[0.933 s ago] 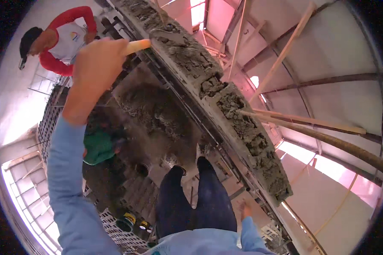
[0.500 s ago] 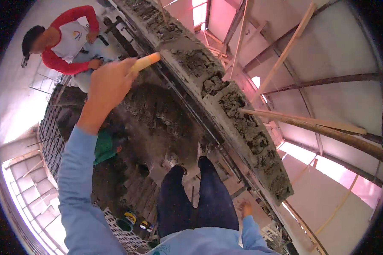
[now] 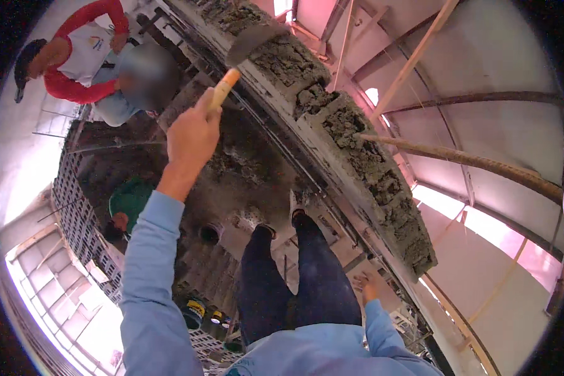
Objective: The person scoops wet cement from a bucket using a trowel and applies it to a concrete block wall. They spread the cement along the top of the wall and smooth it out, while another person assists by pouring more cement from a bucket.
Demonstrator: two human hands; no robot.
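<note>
My left hand (image 3: 194,135) is closed round the pale handle of a trowel (image 3: 224,91), whose end is orange. Its grey blade, blurred, lies over the top of a wall of hollow blocks (image 3: 357,156), beyond the hand. Rough grey mortar (image 3: 288,62) fills and covers the block cavities. Low on the right, my right hand (image 3: 368,287) is beside the near face of the wall, fingers apart and holding nothing. Whether it touches the wall I cannot tell.
A person in red sleeves (image 3: 84,53) sits at upper left. Below is a person in green (image 3: 131,197). Wooden poles (image 3: 476,166) slant from the wall at right. Buckets (image 3: 194,313) stand far below my legs.
My left hand has swung right with the trowel, and its handle now points more steeply toward the wall. The view has shifted a little. My right hand stays low beside the wall.
</note>
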